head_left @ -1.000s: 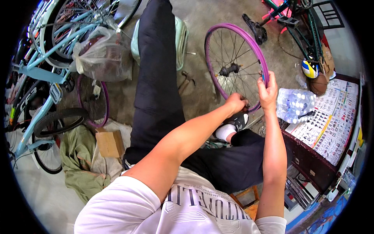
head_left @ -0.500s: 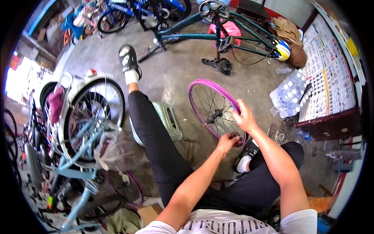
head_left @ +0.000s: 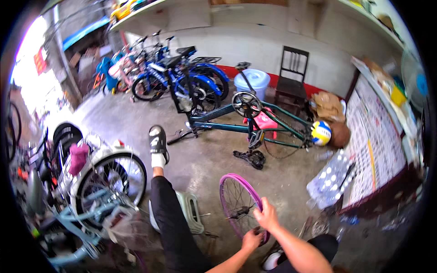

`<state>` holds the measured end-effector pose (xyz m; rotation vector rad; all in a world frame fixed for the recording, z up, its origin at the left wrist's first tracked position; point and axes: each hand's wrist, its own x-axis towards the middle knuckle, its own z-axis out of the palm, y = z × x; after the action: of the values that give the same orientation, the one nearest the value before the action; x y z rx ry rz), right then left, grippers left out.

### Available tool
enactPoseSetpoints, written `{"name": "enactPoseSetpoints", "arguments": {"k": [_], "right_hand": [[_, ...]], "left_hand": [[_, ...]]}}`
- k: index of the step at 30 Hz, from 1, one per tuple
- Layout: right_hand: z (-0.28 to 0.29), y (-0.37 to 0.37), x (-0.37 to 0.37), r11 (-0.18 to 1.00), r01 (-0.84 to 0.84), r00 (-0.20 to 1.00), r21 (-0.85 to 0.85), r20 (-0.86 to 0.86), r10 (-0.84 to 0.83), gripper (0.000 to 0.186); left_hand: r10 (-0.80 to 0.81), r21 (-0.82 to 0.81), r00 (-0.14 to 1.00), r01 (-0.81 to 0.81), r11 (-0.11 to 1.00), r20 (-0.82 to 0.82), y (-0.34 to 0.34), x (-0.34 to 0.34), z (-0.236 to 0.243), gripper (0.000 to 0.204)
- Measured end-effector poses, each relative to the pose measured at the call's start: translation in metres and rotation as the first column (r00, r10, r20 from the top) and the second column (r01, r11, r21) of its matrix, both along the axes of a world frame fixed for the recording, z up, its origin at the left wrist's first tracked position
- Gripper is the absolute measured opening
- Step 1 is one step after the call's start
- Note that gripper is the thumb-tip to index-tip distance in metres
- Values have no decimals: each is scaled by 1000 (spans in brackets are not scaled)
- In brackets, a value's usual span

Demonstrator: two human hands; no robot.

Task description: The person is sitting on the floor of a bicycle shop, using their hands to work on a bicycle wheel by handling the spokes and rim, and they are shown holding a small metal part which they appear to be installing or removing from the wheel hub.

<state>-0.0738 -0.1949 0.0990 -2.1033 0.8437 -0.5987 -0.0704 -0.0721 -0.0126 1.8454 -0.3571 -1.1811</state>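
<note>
A bicycle wheel with a purple rim, dark spokes and a dark hub stands tilted in front of me; no tyre shows on it. My right hand is closed round its right side, thumb toward the spokes. Lower on the same rim, the fingers of my left hand are pinched near the edge, partly hidden by the hand itself. Beyond the wheel a dark green bicycle frame lies on the floor, with crank, pedals and a hanging chain.
A pale green plastic stool is beside my outstretched left leg. Parked bicycles, one with a white mudguard, crowd the left. Blue bicycles, a lidded bucket and a dark chair stand at the back. Packed bottles lie right.
The view has tilted up, showing more of the back wall and shelf, so the wheel and my hands appear lower. Both hands keep their hold on the wheel.
</note>
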Motion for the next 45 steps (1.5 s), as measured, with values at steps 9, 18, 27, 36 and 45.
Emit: {"name": "enactPoseSetpoints", "arguments": {"k": [9,18,27,36,45], "right_hand": [[13,16,6,995,-53,999,81,17,51,23],[9,6,12,995,-58,998,80,-6,58,24],[18,12,11,996,-71,997,50,4,71,22],[12,11,9,998,-33,999,61,25,31,23],[2,3,12,999,-34,998,30,44,33,23]], "left_hand": [[-125,-276,879,-7,961,-459,20,11,-11,60],[-285,-296,821,149,943,-495,25,40,9,47],[-357,198,900,314,929,250,11,27,31,42],[-176,-279,826,24,960,-536,20,31,12,61],[-258,-271,836,138,953,-483,27,45,21,48]]}}
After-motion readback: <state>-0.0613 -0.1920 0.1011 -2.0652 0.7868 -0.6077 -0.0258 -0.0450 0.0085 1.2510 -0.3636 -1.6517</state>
